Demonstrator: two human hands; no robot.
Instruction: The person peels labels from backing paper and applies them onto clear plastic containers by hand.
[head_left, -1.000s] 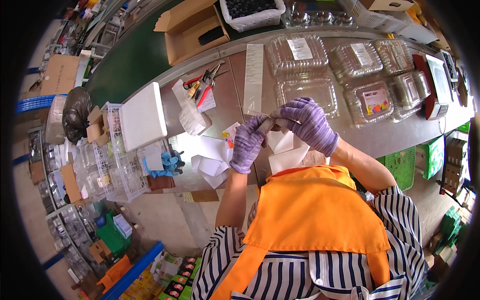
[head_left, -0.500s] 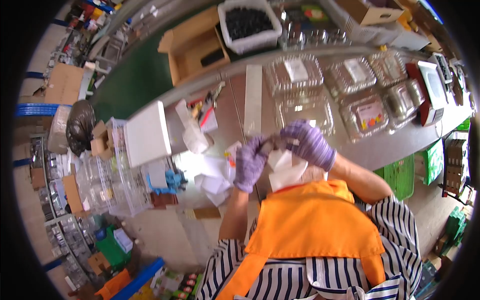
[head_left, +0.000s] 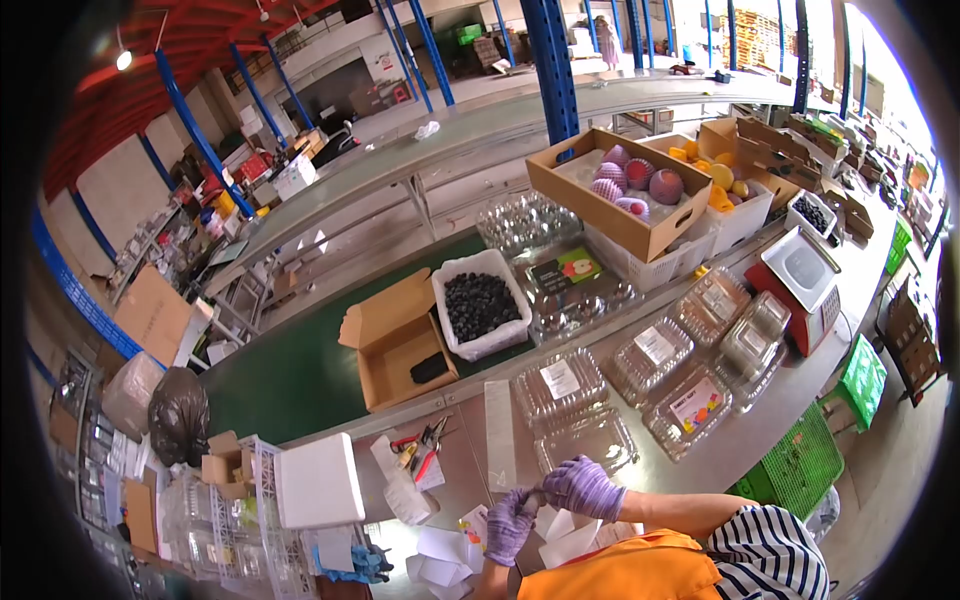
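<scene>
My left hand (head_left: 510, 527), in a purple knitted glove, is closed near the table's front edge. Close beside it, my right hand (head_left: 583, 488) in a matching glove has its fingers bent together. The fingertips of both hands meet around something small and greyish that I cannot make out. White folded papers (head_left: 440, 562) lie left of my left hand, with a small printed card (head_left: 474, 524) beside it. More white paper (head_left: 568, 538) is just below my right hand. An empty-looking clear clamshell (head_left: 588, 440) stands beyond the hands.
Pliers (head_left: 425, 450) lie on paper slips. A white board (head_left: 320, 483) is at the left. Beyond are an open carton (head_left: 400, 350), a tub of dark berries (head_left: 482, 306), more clamshells (head_left: 652, 355), a fruit box (head_left: 620, 200) and a red scale (head_left: 800, 285). A distant person (head_left: 607, 42) stands behind.
The view has tilted up, showing the far tables, pillars and fruit boxes, so the hands now sit lower in it. Both hands remain together at the fingertips.
</scene>
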